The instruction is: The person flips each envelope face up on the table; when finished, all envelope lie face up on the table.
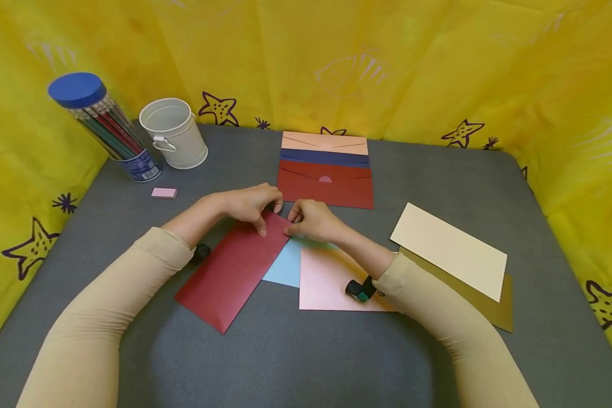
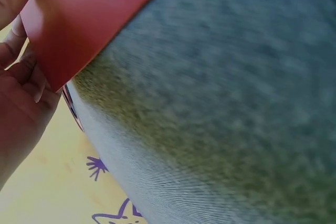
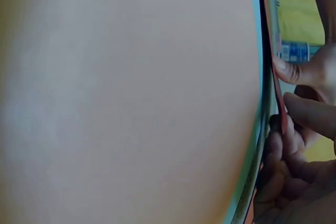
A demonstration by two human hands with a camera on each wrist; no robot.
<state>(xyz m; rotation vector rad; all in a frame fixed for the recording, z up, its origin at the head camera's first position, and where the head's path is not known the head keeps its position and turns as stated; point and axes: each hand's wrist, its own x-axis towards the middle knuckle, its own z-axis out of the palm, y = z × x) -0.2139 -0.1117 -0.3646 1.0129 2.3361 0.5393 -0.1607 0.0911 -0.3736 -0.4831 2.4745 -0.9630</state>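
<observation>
Both hands on dark red envelope (image 1: 232, 269), centre table (image 1: 306, 362). Left hand (image 1: 247, 205) pinches far end; right hand (image 1: 311, 220) pinches same end, prob. to work flap. Envelope lies over blue sheet (image 1: 285, 266), pink sheet (image 1: 326, 280) just right.

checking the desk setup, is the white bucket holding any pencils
No, the white bucket looks empty in the head view; the pencils stand in the clear tube with the blue lid beside it.

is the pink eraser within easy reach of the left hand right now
Probably yes: the pink eraser lies on bare mat just beyond the left hand, nothing between them, though that hand is pinching the dark red envelope.
</observation>
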